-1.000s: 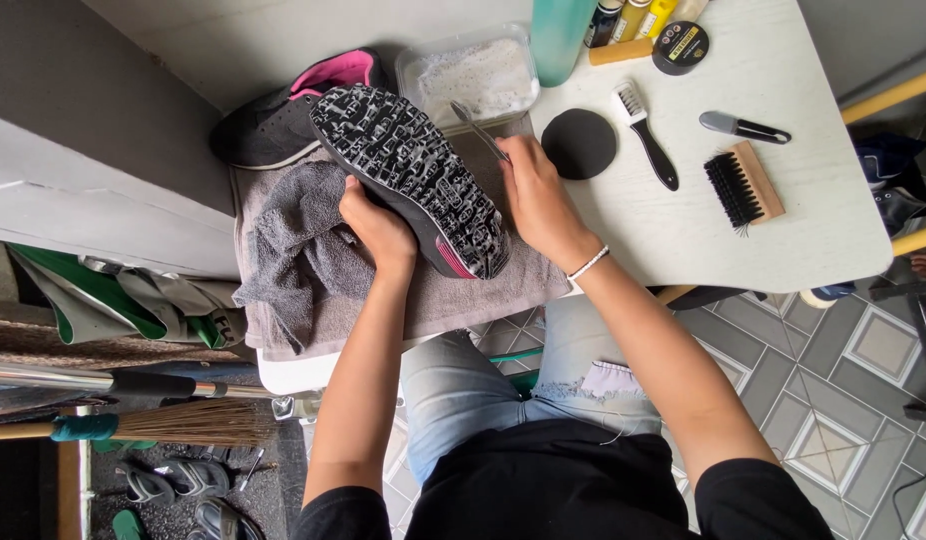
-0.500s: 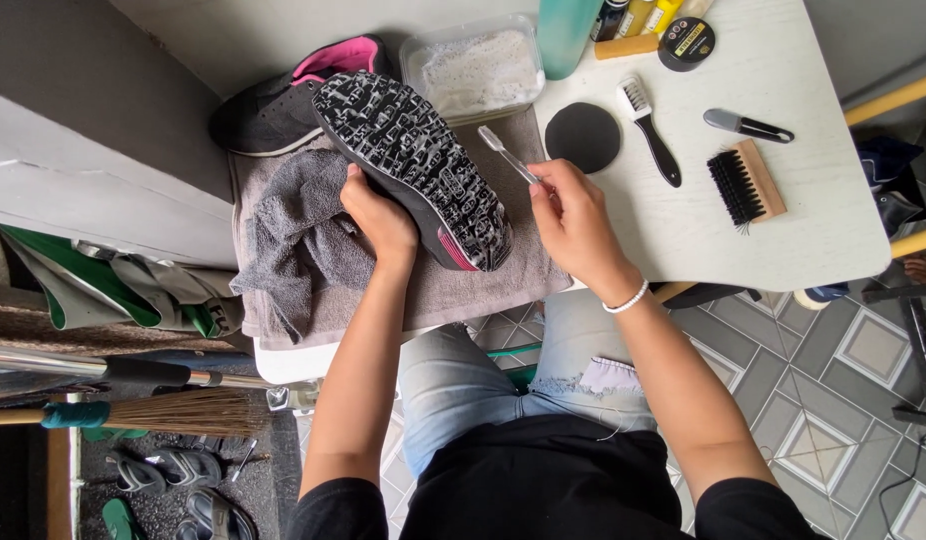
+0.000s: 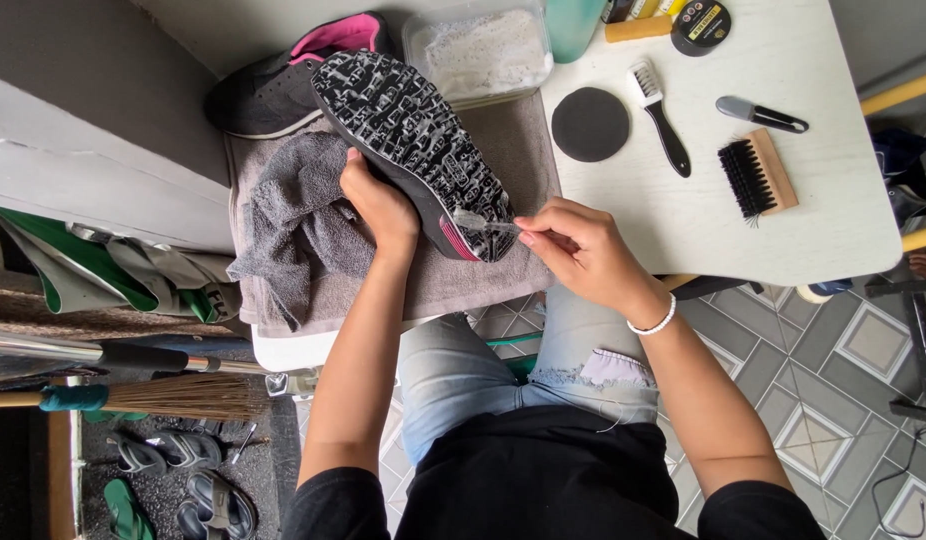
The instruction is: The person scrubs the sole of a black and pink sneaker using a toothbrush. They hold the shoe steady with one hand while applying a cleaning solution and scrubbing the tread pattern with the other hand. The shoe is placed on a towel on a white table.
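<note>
On worktop centre: black shoe point(image 3: 415, 150), sole up, gripped by left hand point(image 3: 381, 205) over grey towel point(image 3: 301, 215); right hand point(image 3: 578, 250) fingers pinching small clear brush point(image 3: 480, 225) at heel. Far: clear tub point(image 3: 481, 50), round black-yellow tin point(image 3: 700, 25). Right: wooden brush point(image 3: 758, 178).

A black sneaker point(image 3: 413, 150) with pink trim is held sole-up over the grey towel point(image 3: 483, 270) at the tabletop's front-left edge. A small clear toothbrush point(image 3: 483, 224) (bristles down) presses its heel tread.
</note>
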